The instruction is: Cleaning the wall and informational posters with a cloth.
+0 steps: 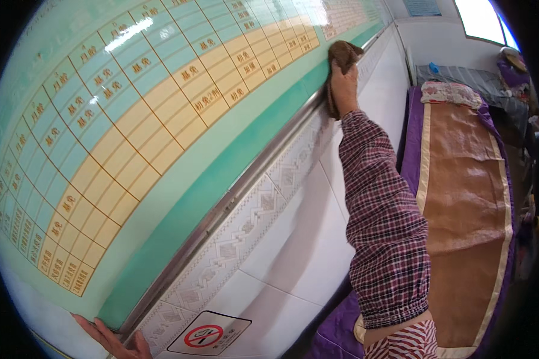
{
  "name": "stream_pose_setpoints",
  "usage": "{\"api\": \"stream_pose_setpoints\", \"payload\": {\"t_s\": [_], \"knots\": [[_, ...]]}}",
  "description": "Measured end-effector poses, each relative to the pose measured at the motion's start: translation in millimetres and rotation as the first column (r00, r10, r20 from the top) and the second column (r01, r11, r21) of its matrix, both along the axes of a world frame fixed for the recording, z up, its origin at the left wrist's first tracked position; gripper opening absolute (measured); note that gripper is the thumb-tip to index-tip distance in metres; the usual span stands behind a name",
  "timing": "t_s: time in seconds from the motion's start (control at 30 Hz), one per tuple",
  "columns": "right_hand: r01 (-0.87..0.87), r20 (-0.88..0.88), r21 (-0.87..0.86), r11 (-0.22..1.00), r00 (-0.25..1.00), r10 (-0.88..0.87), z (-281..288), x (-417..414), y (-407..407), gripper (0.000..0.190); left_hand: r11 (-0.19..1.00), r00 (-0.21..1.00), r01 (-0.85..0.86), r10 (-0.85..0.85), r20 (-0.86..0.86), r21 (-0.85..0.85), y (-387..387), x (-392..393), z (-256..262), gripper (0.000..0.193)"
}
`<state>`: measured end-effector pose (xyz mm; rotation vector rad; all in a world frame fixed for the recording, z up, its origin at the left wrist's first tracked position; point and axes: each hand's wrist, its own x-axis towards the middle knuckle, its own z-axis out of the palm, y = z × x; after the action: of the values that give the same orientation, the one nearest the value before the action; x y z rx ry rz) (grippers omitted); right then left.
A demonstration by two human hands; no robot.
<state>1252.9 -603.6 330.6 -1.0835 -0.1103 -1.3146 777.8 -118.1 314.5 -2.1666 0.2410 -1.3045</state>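
A large glossy wall board (161, 130) bears a coloured chart with printed characters and has a metal strip (233, 193) along its lower edge. My right hand (345, 87), its arm in a checked sleeve cover, presses a brown cloth (343, 54) against the board's lower edge at the upper middle. Part of the cloth hangs beside the wrist. At the bottom left, my left hand (112, 339) rests at the board's lower corner with fingers apart and nothing seen in it; its lower part is cut off by the picture's edge.
White wall tiles (292, 269) with a patterned border run below the board, with a no-smoking sign (209, 333) on them. To the right stands a bed with a brown mat (467, 179), purple cover and floral pillow (451, 94). Behind it are a grey-covered bed (471, 76) and a bright window (483, 20).
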Motion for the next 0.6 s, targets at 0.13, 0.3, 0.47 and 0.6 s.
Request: {"api": "stream_pose_setpoints", "payload": {"t_s": [0.13, 0.3, 0.47, 0.6], "knots": [[0.066, -0.131, 0.061, 0.996, 0.990, -0.058, 11, -9, 5, 0.062, 0.999, 0.999, 0.030, -0.032, -0.043, -0.030, -10, 2, 3, 0.083], [0.072, 0.142, 0.060, 0.996, 0.987, -0.080, 4, -143, 166, 0.052, 0.999, 0.999, 0.029, -0.028, 0.015, -0.024, -12, -5, 9, 0.081], [0.186, 0.598, -0.563, 0.805, 0.765, 0.241, 14, -257, 236, 0.032, 0.995, 0.995, 0.094, -0.094, -0.017, -0.021, -4, -3, 9, 0.077], [0.304, 0.657, -0.625, 0.720, 0.702, 0.275, 78, -247, 225, 0.024, 0.996, 0.996, 0.083, -0.084, -0.011, -0.033, -3, -8, 8, 0.076]]}}
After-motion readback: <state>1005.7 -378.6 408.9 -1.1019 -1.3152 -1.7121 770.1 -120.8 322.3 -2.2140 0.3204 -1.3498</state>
